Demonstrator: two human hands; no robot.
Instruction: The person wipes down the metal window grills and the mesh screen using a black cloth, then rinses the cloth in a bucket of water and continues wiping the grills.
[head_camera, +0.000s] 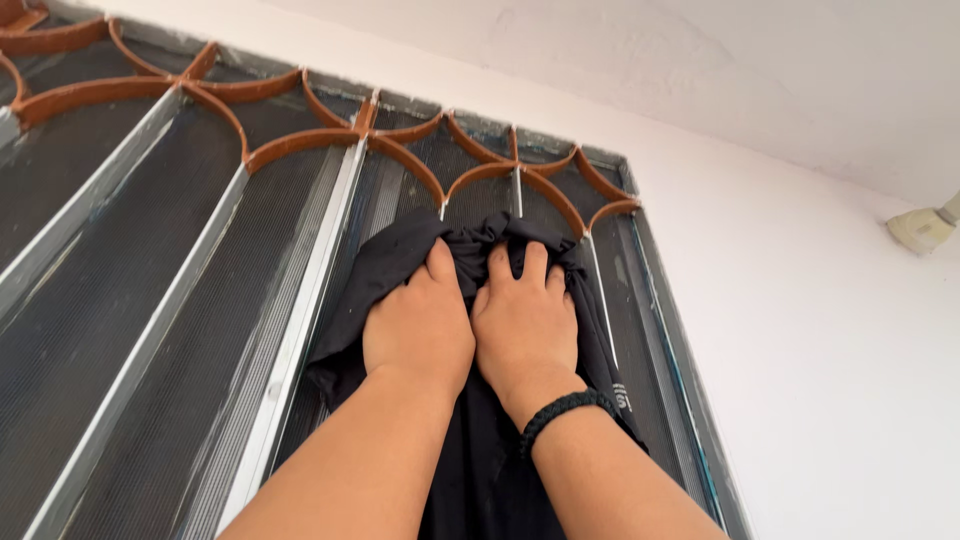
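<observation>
1. Left hand (418, 325) and right hand (524, 318) side by side, fingers bunching black cloth (480, 450) against window screen (150, 290), near its top right corner.
2. Advice: keep palms flat, press evenly below the brown grille (400, 150).

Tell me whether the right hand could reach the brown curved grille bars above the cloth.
Probably yes. The right hand presses the black cloth just below the brown bars, and nothing lies between them.
</observation>
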